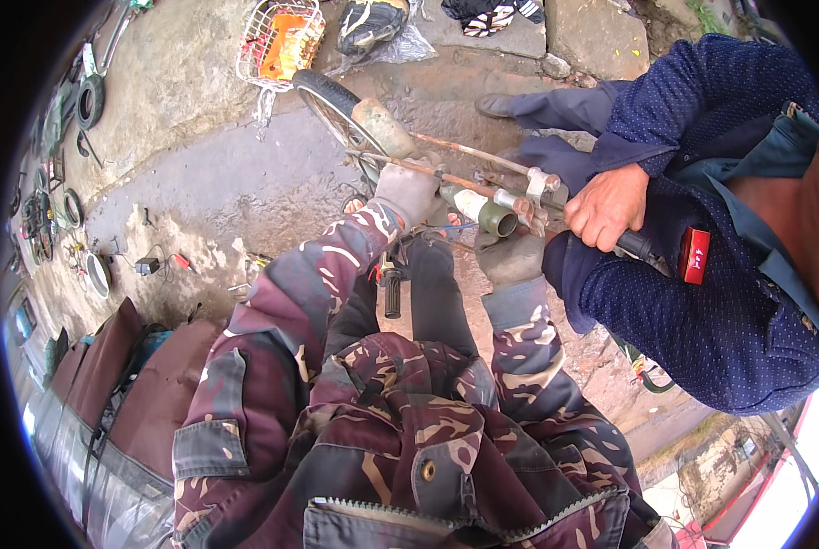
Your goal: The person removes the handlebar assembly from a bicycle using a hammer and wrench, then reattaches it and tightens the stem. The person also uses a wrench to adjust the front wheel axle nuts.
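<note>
My left hand, in a grey glove, is closed around a rusty metal rod of a bicycle's front end. My gloved right hand is curled just below the open end of a dark green tube with a pale label; what its fingers hold is hidden. Another rusty rod runs from the bicycle wheel and its mudguard to metal clamps. One black handlebar grip hangs below my left hand. At the right, a co-worker's bare hand is closed near the other black grip.
The co-worker in a dark dotted jacket crowds the right side, a red box against it. A white wire basket and a bag lie at the far side. Tyres and tools line the left; brown covers are nearer.
</note>
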Demonstrator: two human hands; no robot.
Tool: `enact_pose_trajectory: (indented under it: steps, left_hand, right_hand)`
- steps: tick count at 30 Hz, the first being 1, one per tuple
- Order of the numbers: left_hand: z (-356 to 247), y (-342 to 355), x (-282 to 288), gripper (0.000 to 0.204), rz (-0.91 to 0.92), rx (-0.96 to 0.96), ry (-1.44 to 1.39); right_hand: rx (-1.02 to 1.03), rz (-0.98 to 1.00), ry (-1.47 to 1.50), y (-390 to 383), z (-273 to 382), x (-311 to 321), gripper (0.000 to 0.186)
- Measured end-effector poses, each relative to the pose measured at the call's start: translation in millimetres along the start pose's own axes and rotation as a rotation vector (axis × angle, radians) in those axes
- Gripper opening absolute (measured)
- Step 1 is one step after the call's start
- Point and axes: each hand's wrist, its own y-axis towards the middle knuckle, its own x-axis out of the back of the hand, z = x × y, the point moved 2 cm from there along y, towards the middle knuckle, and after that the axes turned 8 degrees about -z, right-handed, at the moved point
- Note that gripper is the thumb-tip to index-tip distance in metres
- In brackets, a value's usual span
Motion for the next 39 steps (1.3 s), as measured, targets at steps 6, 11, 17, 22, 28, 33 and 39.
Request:
enact_pose_trajectory:
  steps: [6,11,17,22,28,33,39]
  left_hand:
    - [8,-2,-8,0.037,-0.018,0.011,-0.014]
    - [9,-3,-8,0.03,-0.011,0.049,-0.026]
    - [5,-1,-1,0.03,-0.008,0.1,-0.03]
    - [5,-2,2,0.03,0.049,0.067,0.007]
    - [8,-2,4,0.027,0.084,0.108,-0.086]
    - [10,-4,0,0.042,0.068,0.088,-0.054]
    - [15,-9,-10,0.045,0.126,0.184,-0.006]
  right_hand:
    - [-0.158,0.083,-0.158,-22,22,5,0.032]
    - [-0.186,-0.04,-0.204,-34,25,-5,0.031]
    - [0.274,-0.107,-0.984,-100,31,-42,0.03]
    - [1.783,0.513,-1.97,-112,38,-58,0.024]
    - [1.972,0.565,-1.906,-69,46,-55,0.043]
    - [1.444,0.445,-1.844,-67,53,-63,0.03]
    - [1.319,0.588,-1.759,-74,49,-69,0.04]
